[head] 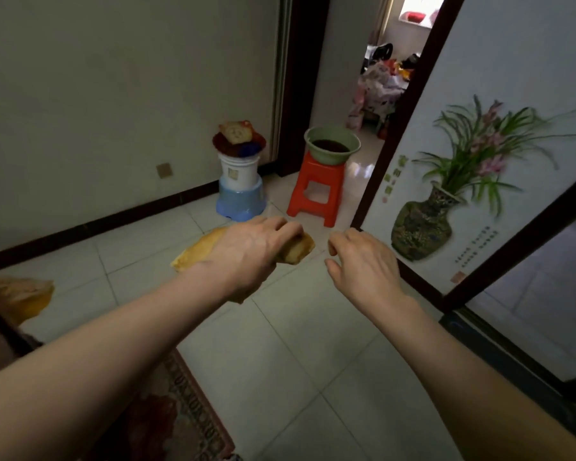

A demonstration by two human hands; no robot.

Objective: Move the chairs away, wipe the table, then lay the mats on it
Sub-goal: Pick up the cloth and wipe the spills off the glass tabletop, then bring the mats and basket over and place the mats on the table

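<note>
Gripping a yellow cloth, left hand closed over it at frame centre, back of hand up, fingers curled round the fabric; cloth sticking out both sides of the fist, folded end toward the right, looser end trailing left and under the wrist. Held in the air above pale floor tiles, not touching anything else. Right hand just beside it, apart from the cloth, empty, fingers loosely bent and slightly spread, thumb toward the cloth. Both forearms bare, stretched fwd from bottom corners.

Ahead, near a dark-framed doorway: red plastic stool w/ a green basin sitting on top, dark contents inside, can't tell what. Left of stool, by the wall, a white-and-blue stand carrying a red dish w/ blurred objects on it. Right side: sliding panel printed w/ a vase of pink-flowered orchids and small lines of script. Lower left: patterned red rug on the tiles; another yellowish item at far left edge, blurred, can't tell what. Bright cluttered room visible through the doorway at top. No table, chairs or mats in shot.
</note>
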